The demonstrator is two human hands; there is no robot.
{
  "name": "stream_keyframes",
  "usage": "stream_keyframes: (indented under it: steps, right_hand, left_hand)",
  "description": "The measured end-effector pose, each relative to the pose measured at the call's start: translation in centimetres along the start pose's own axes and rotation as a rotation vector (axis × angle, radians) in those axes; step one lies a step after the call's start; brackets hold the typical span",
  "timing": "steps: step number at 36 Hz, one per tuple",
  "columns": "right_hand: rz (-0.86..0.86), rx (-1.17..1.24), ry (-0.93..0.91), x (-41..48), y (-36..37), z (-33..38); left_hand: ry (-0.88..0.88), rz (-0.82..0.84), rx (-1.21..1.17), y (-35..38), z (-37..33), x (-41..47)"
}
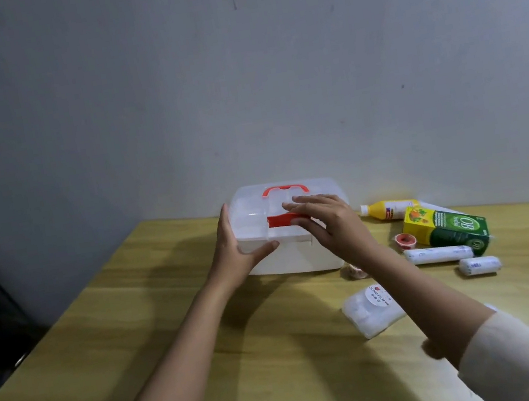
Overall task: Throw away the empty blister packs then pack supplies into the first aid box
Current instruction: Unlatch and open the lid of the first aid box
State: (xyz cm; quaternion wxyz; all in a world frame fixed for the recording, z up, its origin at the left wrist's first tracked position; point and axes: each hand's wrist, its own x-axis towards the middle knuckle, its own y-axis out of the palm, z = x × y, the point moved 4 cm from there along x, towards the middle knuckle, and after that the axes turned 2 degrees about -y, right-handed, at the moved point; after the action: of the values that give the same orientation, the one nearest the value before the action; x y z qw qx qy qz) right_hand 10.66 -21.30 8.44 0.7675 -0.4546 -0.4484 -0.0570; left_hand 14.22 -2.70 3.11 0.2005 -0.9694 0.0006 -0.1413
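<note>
The first aid box (290, 227) sits on the wooden tabletop (171, 319) near the wall, its clear lid shut and its orange handle (284, 189) folded flat. The left hand (239, 249) clasps the box's left front corner, thumb along the lid's front edge, steadying it. The right hand (325, 222) lies loosely over the red latch (282, 220), fingers spread, closed on nothing. The supplies wait to the right: a yellow bottle (391, 208), a green carton (447, 228), two wrapped bandage rolls (438, 255), a small tape roll (404, 240) and a bag of cotton balls (372, 311). No blister packs are in sight, so I judge opening is the step now. Best to keep the left hand's grip firm and low while the right fingertips flip the latch up, so the light box does not skid or tip.
</note>
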Motion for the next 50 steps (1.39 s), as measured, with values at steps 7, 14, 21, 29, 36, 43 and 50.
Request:
stream_keyframes:
  steps: [7,14,21,29,36,43,50]
  right_hand:
    - [0.009,0.083,0.079,3.0,-2.3,0.0]
    - [-0.054,-0.082,0.158,6.0,-2.7,-1.2]
    - [-0.230,-0.258,0.331,7.3,-2.5,-3.1]
    - [-0.481,-0.167,0.530,9.1,-2.6,-5.0]
    - [-0.568,0.231,0.421,8.5,-1.1,-6.9]
    - [-0.591,0.442,0.579,7.0,-1.0,-9.9]
    - [-0.568,0.653,0.829,4.3,0.5,-12.8]
  left_hand:
    - [0.001,0.017,0.043,0.3,-0.2,0.3]
    - [-0.069,0.014,0.132,0.2,0.2,0.0]
    - [-0.081,0.007,0.104,0.0,-0.1,-0.4]
    - [-0.074,-0.005,0.110,-0.1,0.2,-0.2]
    - [-0.053,-0.036,0.075,0.0,0.5,-0.1]
    - [-0.058,-0.045,0.060,0.2,0.7,-0.1]
    - [-0.050,-0.058,0.042,0.2,0.2,-0.7]
